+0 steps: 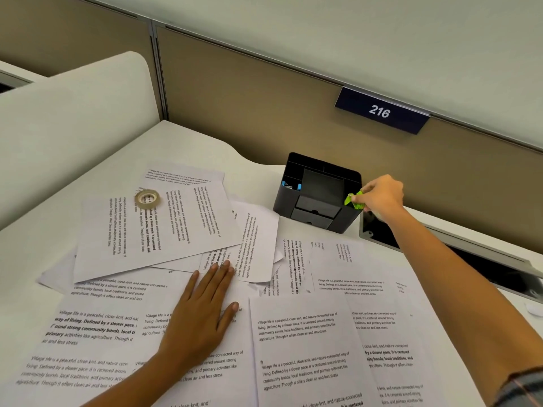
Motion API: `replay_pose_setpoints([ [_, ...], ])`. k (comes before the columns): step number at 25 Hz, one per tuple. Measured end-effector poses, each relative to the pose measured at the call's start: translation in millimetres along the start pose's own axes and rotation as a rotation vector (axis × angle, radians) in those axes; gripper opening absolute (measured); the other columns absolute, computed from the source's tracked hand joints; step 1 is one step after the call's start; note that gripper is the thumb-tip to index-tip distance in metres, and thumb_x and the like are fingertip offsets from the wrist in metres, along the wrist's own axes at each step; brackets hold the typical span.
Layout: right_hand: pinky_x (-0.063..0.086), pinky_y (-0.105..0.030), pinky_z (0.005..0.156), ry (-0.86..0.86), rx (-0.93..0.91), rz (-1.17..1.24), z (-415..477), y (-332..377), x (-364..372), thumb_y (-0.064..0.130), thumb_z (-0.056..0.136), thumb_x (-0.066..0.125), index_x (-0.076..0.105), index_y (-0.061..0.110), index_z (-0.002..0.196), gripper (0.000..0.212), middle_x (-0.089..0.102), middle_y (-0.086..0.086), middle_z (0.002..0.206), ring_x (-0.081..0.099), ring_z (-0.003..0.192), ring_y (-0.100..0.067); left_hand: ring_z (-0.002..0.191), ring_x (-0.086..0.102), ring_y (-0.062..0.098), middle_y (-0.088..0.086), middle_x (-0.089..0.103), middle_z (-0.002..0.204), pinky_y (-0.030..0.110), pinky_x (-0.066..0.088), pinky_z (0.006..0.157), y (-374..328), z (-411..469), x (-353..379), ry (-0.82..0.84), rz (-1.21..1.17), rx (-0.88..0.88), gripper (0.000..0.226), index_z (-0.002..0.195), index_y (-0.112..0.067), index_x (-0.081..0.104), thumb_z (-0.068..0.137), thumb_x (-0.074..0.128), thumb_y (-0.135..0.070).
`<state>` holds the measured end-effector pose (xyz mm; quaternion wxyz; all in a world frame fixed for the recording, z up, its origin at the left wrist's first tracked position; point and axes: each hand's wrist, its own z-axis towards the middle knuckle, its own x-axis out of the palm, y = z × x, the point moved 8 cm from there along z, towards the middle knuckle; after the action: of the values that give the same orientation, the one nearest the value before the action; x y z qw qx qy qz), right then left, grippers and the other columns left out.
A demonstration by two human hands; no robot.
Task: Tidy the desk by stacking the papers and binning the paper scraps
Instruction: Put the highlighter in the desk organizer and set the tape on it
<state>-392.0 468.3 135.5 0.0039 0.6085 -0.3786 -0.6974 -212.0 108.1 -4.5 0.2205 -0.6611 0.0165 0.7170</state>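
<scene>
Several printed white papers (305, 342) lie scattered and overlapping across the white desk (188, 142). My left hand (202, 312) rests flat on the papers in the middle, fingers straight and together. My right hand (382, 198) reaches to the back right and pinches a crumpled green paper scrap (354, 199) at the right rim of a black desk organiser (316, 192). The organiser has several compartments and small drawers at its front.
A roll of clear tape (147, 198) sits on the upper left sheet. A beige partition with a "216" plate (380, 111) runs behind the desk. A dark cable slot (470, 259) lies along the right edge. A white divider (73, 118) stands at the left.
</scene>
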Motion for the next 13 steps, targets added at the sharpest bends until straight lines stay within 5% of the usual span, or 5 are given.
replay_pose_setpoints([
  [7,0.056,-0.034,0.074,0.031,-0.052,-0.155,-1,10,10,0.018,0.077,0.078,0.073,0.007,0.098,0.024,0.068,-0.015,0.099,0.067,0.088,-0.029,0.146,0.002,0.009,-0.006,0.006,0.158,0.036,0.006,0.118,-1,0,-2,0.006,0.002,-0.007,0.064,0.150,-0.020,0.008,0.095,0.010,-0.053],
  [13,0.044,-0.035,0.072,-0.033,-0.279,-0.465,-6,18,14,0.017,0.092,0.059,0.068,0.002,0.107,0.023,0.057,-0.019,0.107,0.059,0.092,-0.039,0.146,0.009,0.013,-0.002,0.013,0.158,0.037,0.009,0.116,-2,0,-3,0.008,0.011,-0.006,0.064,0.150,-0.017,0.014,0.096,0.013,-0.051],
])
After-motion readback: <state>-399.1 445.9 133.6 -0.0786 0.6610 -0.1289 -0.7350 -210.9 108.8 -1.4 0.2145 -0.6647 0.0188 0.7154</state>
